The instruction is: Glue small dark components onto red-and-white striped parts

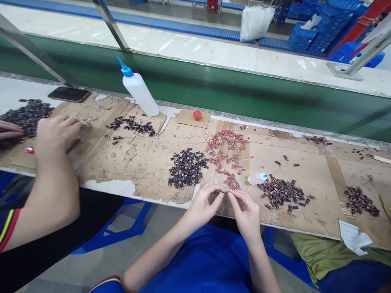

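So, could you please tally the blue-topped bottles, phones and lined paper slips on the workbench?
Blue-topped bottles: 2
Phone: 1
Lined paper slip: 1
Total: 4

At the near edge of the brown cardboard-covered worktop (146, 171), the left hand (204, 205) and right hand (246, 209) met, fingertips pinched around a tiny piece (226, 193). Toward the far edge spread slender red parts (227, 140); nearer the left end sat a heap of glossy black parts (187, 167). A tall white plastic bottle with a blue nozzle (140, 94) and a round red cup (197, 115) stood along the far edge.
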Available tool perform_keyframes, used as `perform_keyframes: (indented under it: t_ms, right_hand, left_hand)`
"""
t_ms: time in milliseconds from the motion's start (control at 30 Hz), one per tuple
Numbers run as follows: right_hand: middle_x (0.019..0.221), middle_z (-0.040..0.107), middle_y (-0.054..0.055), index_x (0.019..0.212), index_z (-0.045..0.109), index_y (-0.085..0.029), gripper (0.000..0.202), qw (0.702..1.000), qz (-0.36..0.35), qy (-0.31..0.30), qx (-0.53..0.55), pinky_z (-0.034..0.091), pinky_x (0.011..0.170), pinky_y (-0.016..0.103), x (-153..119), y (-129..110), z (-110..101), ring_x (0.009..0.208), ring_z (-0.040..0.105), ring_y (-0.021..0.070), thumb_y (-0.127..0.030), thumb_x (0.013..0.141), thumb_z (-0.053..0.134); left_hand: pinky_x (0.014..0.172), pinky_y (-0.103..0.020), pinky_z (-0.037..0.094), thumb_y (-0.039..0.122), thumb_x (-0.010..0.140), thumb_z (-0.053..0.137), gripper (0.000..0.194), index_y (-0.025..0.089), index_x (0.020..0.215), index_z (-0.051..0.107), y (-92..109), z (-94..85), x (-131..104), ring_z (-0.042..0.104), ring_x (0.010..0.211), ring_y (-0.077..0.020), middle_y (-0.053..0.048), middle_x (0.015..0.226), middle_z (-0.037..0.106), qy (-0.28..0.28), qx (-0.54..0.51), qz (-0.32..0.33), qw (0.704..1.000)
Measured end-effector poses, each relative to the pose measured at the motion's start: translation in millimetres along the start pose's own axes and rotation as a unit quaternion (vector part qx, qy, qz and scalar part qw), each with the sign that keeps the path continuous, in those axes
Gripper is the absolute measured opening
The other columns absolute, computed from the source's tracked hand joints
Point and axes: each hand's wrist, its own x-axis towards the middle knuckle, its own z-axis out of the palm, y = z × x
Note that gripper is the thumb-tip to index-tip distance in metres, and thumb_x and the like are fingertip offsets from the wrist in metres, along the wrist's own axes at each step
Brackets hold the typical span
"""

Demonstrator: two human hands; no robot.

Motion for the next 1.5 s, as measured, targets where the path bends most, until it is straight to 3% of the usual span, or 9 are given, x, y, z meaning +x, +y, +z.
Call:
perform_keyframes:
  t_ms: [300,533,633,700,767,1033,1200,1333,1500]
  right_hand:
    - [0.092,0.074,0.009,0.089,0.075,-0.021,0.018,0.998,0.039,0.009,0.053,0.059,0.079,0.036,-2.3,4.1,-0.7,0.087,0.071,0.0222,-0.034,0.084,0.064]
    - [0.095,0.073,0.009,0.092,0.074,-0.021,0.016,0.999,0.018,0.031,-0.030,0.058,0.080,0.038,-8.2,10.7,-31.8,0.087,0.069,0.0226,-0.032,0.084,0.064]
    - [0.089,0.072,0.009,0.088,0.073,-0.019,0.020,0.986,0.024,0.132,-0.100,0.057,0.074,0.037,-4.4,20.9,-55.9,0.081,0.069,0.0221,-0.036,0.083,0.065]
    - [0.090,0.071,0.012,0.092,0.072,-0.017,0.026,0.953,0.010,0.249,-0.171,0.056,0.072,0.039,2.2,27.4,-70.1,0.079,0.067,0.0230,-0.040,0.082,0.065]
    - [0.100,0.068,0.015,0.099,0.071,-0.016,0.034,0.928,-0.025,0.288,-0.235,0.054,0.077,0.043,11.2,33.8,-77.9,0.090,0.064,0.0266,-0.044,0.080,0.067]
    - [0.109,0.064,0.015,0.100,0.066,-0.020,0.039,0.931,-0.116,0.145,-0.315,0.034,0.100,0.060,44.5,50.9,-58.0,0.118,0.041,0.0348,-0.052,0.078,0.066]
    - [0.116,0.065,0.013,0.090,0.057,-0.022,0.028,0.971,-0.070,0.114,-0.200,0.034,0.104,0.055,44.9,42.4,-51.6,0.128,0.043,0.0318,-0.043,0.077,0.069]
    - [0.098,0.072,0.008,0.087,0.050,-0.023,0.034,0.993,0.029,0.115,0.010,0.051,0.082,0.039,34.9,37.6,-46.8,0.092,0.067,0.0230,-0.039,0.071,0.075]
    - [0.065,0.066,-0.001,0.078,0.060,-0.020,0.040,0.978,0.056,0.143,0.144,0.044,0.050,0.024,22.7,42.2,-45.5,0.053,0.058,0.0136,-0.044,0.056,0.084]
  left_hand:
    - [0.084,-0.034,0.054,0.023,0.088,0.054,0.013,0.018,0.090,0.065,6.3,-0.7,-0.9,0.067,0.090,-0.0196,-0.006,0.092,0.072,-0.024,-0.044,-0.010,0.999]
    - [0.093,-0.040,0.045,0.025,0.088,0.059,0.021,0.024,0.108,0.065,4.2,15.3,3.2,0.063,0.100,-0.0226,-0.005,0.099,0.073,-0.048,0.070,0.052,0.995]
    - [0.100,-0.049,0.033,0.024,0.086,0.062,0.021,0.028,0.106,0.066,-3.9,5.0,9.4,0.056,0.112,-0.0278,-0.004,0.103,0.073,0.013,0.169,0.082,0.982]
    - [0.101,-0.054,0.026,0.020,0.086,0.061,0.014,0.028,0.095,0.069,-10.7,-9.6,15.2,0.053,0.114,-0.0308,-0.004,0.100,0.073,0.086,0.237,0.087,0.964]
    - [0.099,-0.056,0.023,0.018,0.085,0.061,0.014,0.028,0.090,0.070,-17.0,-25.0,22.4,0.050,0.113,-0.0328,-0.005,0.096,0.073,0.133,0.277,0.089,0.947]
    - [0.087,-0.049,0.034,0.012,0.086,0.056,0.021,0.026,0.083,0.071,-34.2,-37.2,54.7,0.047,0.098,-0.0293,-0.009,0.091,0.066,0.109,0.373,0.123,0.913]
    - [0.086,-0.044,0.036,0.010,0.088,0.053,0.017,0.021,0.084,0.066,-32.2,-36.1,56.4,0.046,0.103,-0.0278,-0.009,0.100,0.064,0.075,0.435,0.111,0.891]
    - [0.086,-0.041,0.036,0.009,0.089,0.051,0.016,0.021,0.089,0.062,-28.6,-32.3,48.4,0.048,0.102,-0.0253,-0.007,0.095,0.067,0.016,0.442,0.102,0.891]
    - [0.082,-0.038,0.036,0.014,0.091,0.053,0.013,0.022,0.088,0.064,-29.7,-35.0,44.5,0.051,0.097,-0.0227,-0.004,0.096,0.069,0.061,0.403,0.102,0.907]
